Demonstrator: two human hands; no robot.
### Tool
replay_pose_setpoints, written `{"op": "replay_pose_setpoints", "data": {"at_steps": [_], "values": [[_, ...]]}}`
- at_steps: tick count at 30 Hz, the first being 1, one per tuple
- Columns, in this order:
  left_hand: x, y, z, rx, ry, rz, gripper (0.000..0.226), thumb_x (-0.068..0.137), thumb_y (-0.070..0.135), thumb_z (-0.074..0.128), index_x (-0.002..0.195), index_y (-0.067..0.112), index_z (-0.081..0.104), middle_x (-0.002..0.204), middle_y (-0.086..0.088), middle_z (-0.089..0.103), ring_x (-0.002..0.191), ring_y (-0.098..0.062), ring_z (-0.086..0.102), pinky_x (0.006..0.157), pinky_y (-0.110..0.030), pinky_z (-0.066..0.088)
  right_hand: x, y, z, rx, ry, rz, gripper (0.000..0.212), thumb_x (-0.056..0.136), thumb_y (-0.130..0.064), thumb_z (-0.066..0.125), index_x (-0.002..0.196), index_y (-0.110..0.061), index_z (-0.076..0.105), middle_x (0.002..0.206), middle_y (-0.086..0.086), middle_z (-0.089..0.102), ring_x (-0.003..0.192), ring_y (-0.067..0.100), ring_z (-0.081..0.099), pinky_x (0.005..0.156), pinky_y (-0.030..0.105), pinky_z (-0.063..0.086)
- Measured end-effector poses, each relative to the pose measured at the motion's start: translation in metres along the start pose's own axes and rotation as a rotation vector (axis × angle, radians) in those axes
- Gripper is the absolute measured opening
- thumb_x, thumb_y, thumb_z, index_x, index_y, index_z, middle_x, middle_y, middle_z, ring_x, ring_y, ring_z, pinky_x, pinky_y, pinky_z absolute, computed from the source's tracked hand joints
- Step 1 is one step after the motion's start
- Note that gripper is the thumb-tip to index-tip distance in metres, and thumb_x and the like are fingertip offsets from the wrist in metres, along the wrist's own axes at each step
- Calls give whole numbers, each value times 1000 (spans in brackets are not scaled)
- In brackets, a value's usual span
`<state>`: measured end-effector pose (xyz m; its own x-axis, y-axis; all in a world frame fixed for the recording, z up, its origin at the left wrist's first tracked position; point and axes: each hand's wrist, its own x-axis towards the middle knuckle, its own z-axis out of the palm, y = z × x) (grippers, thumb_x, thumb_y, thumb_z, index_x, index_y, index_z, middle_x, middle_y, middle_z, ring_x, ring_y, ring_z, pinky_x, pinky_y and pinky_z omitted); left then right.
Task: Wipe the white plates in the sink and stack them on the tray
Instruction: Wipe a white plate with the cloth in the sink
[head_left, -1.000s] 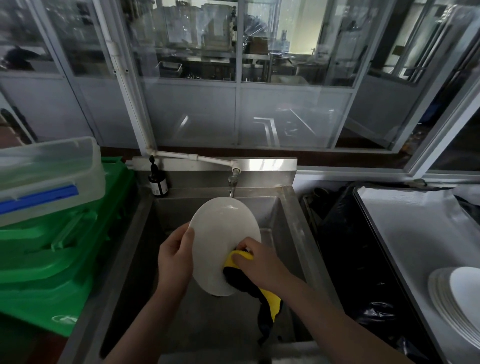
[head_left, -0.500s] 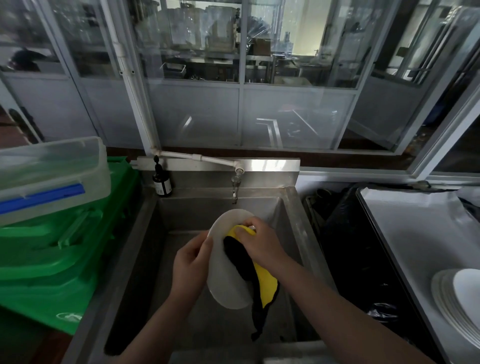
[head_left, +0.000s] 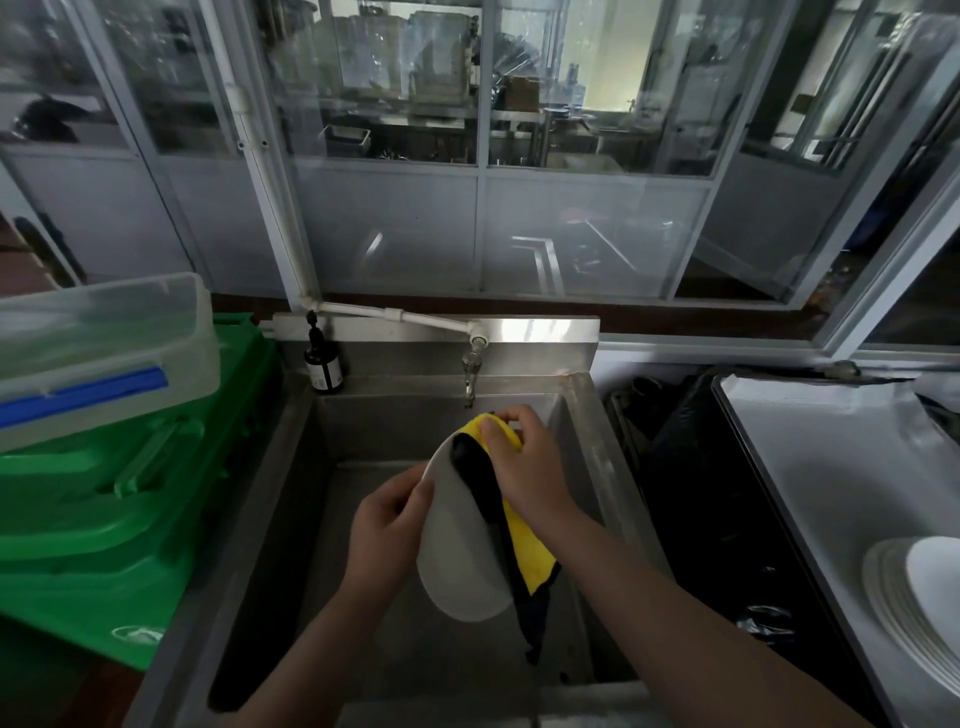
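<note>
A white plate (head_left: 457, 551) is held on edge above the steel sink (head_left: 291, 493), tilted so its face turns right. My left hand (head_left: 387, 525) grips its left rim, thumb on the face. My right hand (head_left: 524, 467) holds a yellow and black cloth (head_left: 511, 525) against the plate's upper right rim; the cloth's tail hangs down past the plate. At the right edge a stack of white plates (head_left: 919, 608) lies on the grey tray (head_left: 821, 478).
A tap (head_left: 470, 364) juts over the sink's back, and a dark pump bottle (head_left: 323, 364) stands at its back left corner. Green crates (head_left: 119, 499) with a clear lidded box (head_left: 98, 348) on top fill the left. A black bin bag (head_left: 711, 519) sits between sink and tray.
The plate has turned from facing me to nearly edge-on. My right hand has slid the cloth from the plate's lower face up to its top rim.
</note>
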<state>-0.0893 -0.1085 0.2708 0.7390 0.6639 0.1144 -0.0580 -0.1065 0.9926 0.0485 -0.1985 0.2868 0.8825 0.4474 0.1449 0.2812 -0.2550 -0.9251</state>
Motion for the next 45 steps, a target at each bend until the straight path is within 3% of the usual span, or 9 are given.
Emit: {"op": "replay_pose_setpoints", "data": {"at_steps": [4, 10, 15, 18, 21, 26, 31, 35, 45], "values": [[0, 3, -5, 14, -10, -13, 44, 99, 16, 59, 91, 57, 74, 98, 17, 76, 93, -3, 70, 82, -33, 56, -4, 4, 1, 12, -53, -86, 8, 96, -35, 58, 99, -27, 57, 88, -12, 60, 84, 3, 58, 75, 25, 51], [-3, 3, -7, -30, -2, -31, 24, 99, 14, 55, 106, 28, 73, 101, 14, 76, 94, -5, 71, 78, -25, 55, -13, 4, 2, -72, -231, -207, 4, 96, -31, 59, 97, -28, 57, 89, -13, 60, 87, 2, 57, 71, 7, 40], [-2, 1, -7, -77, 71, -68, 23, 100, 14, 56, 105, 26, 75, 99, 8, 77, 94, -10, 71, 82, -33, 57, -19, 5, 1, -155, -325, -170, 5, 95, -33, 60, 97, -30, 57, 91, -11, 61, 87, -4, 55, 71, 2, 37], [-2, 0, -8, -101, 102, -84, 23, 100, 15, 55, 105, 27, 75, 99, 3, 77, 94, -14, 72, 81, -36, 57, -24, 9, 0, -177, -387, -119, 7, 94, -37, 60, 96, -30, 58, 92, -12, 62, 85, -3, 56, 72, 7, 40], [-1, -2, -11, -75, 107, -81, 23, 100, 16, 55, 106, 27, 75, 100, 5, 76, 93, -14, 72, 79, -35, 57, -27, 17, -1, -178, -434, -55, 8, 92, -42, 60, 91, -34, 57, 90, -14, 62, 85, 3, 59, 76, 22, 48], [-2, 1, -13, -89, 140, -82, 23, 100, 16, 55, 104, 30, 73, 97, 8, 76, 89, -11, 72, 68, -24, 57, -36, 24, -6, -247, -506, -5, 12, 91, -45, 59, 91, -34, 54, 86, -13, 60, 83, 6, 59, 72, 25, 48], [1, 6, -14, -95, 165, -61, 23, 101, 19, 54, 106, 30, 73, 99, 4, 76, 90, -16, 73, 72, -35, 59, -42, 35, -10, -289, -537, 30, 13, 90, -46, 59, 91, -34, 53, 92, -11, 62, 88, 11, 60, 81, 40, 54], [3, 11, -14, -82, 161, -53, 24, 102, 19, 52, 104, 33, 71, 97, 10, 76, 87, -10, 72, 65, -24, 56, -49, 42, -14, -348, -561, 25, 12, 91, -45, 58, 90, -35, 52, 93, -11, 62, 87, 9, 60, 80, 37, 54], [1, 13, -6, -72, 176, -70, 26, 103, 19, 51, 102, 35, 71, 92, 15, 75, 84, -4, 71, 60, -19, 55, -63, 40, -13, -406, -590, 25, 14, 91, -43, 55, 94, -30, 51, 96, -8, 61, 88, 12, 58, 74, 32, 51]]}}
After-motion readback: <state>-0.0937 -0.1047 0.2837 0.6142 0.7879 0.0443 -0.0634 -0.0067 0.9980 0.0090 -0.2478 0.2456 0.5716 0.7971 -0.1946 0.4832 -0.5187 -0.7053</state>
